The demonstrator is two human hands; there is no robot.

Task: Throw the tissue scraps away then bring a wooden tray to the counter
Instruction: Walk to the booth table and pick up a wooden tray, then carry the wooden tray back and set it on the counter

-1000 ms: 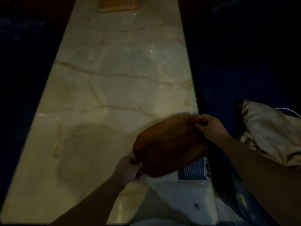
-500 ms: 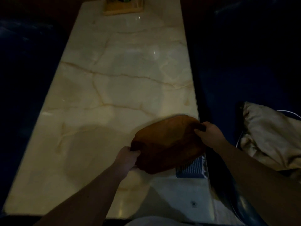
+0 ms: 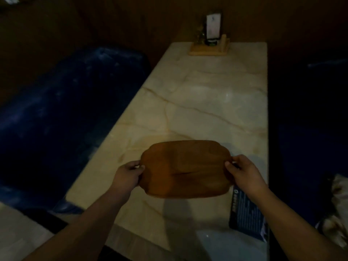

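Note:
A brown wooden tray (image 3: pixel 185 167) with rounded corners is held level over the near end of a pale marble table (image 3: pixel 203 102). My left hand (image 3: pixel 127 174) grips its left edge, thumb on top. On the opposite edge my right hand (image 3: pixel 243 173) grips it the same way. A shadow on the marble falls below the tray. No tissue scraps are visible in the dim light.
A wooden stand (image 3: pixel 209 48) with a card and small items sits at the table's far end. A dark blue printed card (image 3: pixel 246 213) lies at the near right edge. Blue bench seats (image 3: pixel 62 117) flank the table; light cloth (image 3: pixel 339 200) lies at the right.
The tray has turned from a tilt to level and square between both hands. My view has swung up and left, bringing the table's far end and the left bench into sight.

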